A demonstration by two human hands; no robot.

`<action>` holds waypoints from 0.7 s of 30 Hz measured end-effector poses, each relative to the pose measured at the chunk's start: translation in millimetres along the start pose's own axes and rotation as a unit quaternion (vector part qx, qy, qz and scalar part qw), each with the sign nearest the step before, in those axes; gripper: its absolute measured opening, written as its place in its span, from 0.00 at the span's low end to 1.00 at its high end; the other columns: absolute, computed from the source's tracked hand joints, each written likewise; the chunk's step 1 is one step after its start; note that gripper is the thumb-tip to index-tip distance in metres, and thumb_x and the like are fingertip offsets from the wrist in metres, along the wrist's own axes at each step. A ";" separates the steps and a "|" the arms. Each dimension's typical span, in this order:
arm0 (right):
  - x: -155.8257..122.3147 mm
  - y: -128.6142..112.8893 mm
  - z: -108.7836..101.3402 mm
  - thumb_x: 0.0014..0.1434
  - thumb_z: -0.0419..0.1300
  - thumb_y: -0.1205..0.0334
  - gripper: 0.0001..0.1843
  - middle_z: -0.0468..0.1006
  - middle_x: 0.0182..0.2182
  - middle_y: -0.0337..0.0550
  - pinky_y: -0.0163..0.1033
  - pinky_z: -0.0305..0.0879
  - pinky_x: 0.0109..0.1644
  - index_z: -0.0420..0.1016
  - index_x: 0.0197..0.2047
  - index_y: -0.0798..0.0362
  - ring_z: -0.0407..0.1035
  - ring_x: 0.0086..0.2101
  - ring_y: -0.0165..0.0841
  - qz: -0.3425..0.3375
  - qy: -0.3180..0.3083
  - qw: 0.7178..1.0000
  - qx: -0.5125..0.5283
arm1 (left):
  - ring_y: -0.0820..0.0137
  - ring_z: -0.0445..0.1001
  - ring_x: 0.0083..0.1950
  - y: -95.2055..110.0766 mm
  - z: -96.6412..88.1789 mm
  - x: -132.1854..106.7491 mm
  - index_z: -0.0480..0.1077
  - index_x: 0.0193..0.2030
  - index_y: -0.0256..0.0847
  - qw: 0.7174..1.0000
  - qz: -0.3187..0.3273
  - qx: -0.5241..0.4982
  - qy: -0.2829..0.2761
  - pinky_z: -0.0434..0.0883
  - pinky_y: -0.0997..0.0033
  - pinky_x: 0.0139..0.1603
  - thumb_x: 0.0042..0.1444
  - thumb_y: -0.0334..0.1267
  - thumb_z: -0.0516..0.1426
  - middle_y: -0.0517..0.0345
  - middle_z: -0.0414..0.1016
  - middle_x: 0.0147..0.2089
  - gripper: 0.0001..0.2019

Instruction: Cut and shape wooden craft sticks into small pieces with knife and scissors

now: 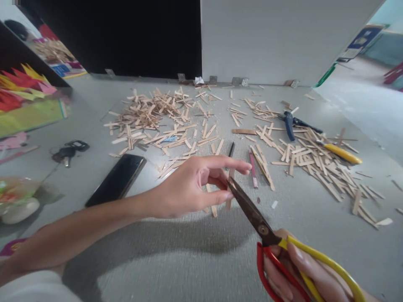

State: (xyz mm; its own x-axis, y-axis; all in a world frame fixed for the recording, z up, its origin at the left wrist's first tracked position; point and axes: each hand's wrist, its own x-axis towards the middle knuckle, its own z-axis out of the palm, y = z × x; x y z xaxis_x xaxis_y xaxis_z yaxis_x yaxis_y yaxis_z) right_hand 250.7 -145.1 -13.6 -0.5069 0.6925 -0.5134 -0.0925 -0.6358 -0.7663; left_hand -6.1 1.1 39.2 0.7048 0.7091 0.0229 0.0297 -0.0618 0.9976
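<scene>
My left hand (185, 186) reaches in over the middle of the table and pinches a small wooden craft stick (228, 204) upright between thumb and fingers. My right hand (317, 272), at the lower right, is closed round the red and yellow handles of a pair of scissors (252, 212). The dark blades point up and left, their tips at the stick beside my left fingertips. Whether the blades touch the stick is hard to make out. Just beyond lie a dark pen (232, 149) and a pink-handled tool (253, 167).
A heap of craft sticks (151, 109) lies at the back left, with more scattered sticks (315, 159) at right. Among those are dark blue pliers (289, 126) and a yellow-handled cutter (343, 154). A phone (115, 180) and keys (66, 155) lie left. A black-and-white panel (252, 42) stands behind.
</scene>
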 end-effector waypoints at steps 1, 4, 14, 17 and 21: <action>-0.7 2.1 -1.8 0.64 0.56 0.16 0.41 0.63 0.14 0.30 0.26 0.49 0.15 0.68 0.29 0.50 0.54 0.12 0.22 0.004 -0.002 1.000 0.001 | 0.71 0.85 0.42 -0.3 0.0 0.0 0.80 0.64 0.43 1.000 -0.001 -0.003 0.001 0.83 0.72 0.50 0.62 0.25 0.66 0.59 0.86 0.45 0.24; 0.1 3.9 -5.0 0.65 0.53 0.16 0.43 0.64 0.14 0.33 0.27 0.49 0.13 0.67 0.25 0.50 0.56 0.11 0.23 -0.010 -0.025 0.999 -0.034 | 0.68 0.86 0.44 -0.4 0.1 -0.2 0.81 0.64 0.42 1.000 -0.008 -0.008 -0.001 0.84 0.69 0.50 0.61 0.25 0.66 0.57 0.86 0.46 0.24; 4.3 -5.3 -0.8 0.64 0.52 0.15 0.45 0.60 0.10 0.33 0.26 0.45 0.10 0.65 0.20 0.50 0.53 0.09 0.22 -0.009 -0.013 0.999 -0.052 | 0.69 0.84 0.44 -1.0 -3.1 3.1 0.80 0.63 0.41 1.000 -0.016 -0.004 -0.012 0.83 0.70 0.50 0.61 0.27 0.67 0.56 0.86 0.47 0.23; 4.6 -7.1 -0.2 0.58 0.54 0.12 0.46 0.60 0.09 0.33 0.25 0.45 0.09 0.65 0.20 0.49 0.54 0.09 0.23 0.030 0.002 0.999 -0.045 | 0.69 0.85 0.44 -4.9 -5.0 5.6 0.80 0.63 0.41 1.000 -0.017 -0.002 -0.020 0.83 0.69 0.50 0.61 0.27 0.66 0.55 0.86 0.49 0.23; 12.7 -5.5 3.4 0.48 0.57 0.07 0.48 0.56 0.06 0.33 0.25 0.42 0.08 0.62 0.17 0.48 0.52 0.07 0.23 0.076 0.023 0.997 -0.014 | 0.67 0.86 0.45 -14.1 -9.5 10.4 0.79 0.65 0.41 0.998 -0.035 0.003 -0.043 0.82 0.68 0.49 0.60 0.29 0.66 0.52 0.86 0.50 0.25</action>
State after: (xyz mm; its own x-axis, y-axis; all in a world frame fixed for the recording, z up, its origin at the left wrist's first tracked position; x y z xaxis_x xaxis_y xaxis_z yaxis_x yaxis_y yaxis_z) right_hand 241.9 -134.0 -14.6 -0.4732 0.6041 -0.6412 0.0064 -0.7255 -0.6882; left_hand -5.9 16.0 26.0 0.7594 0.6485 -0.0520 0.0848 -0.0194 0.9962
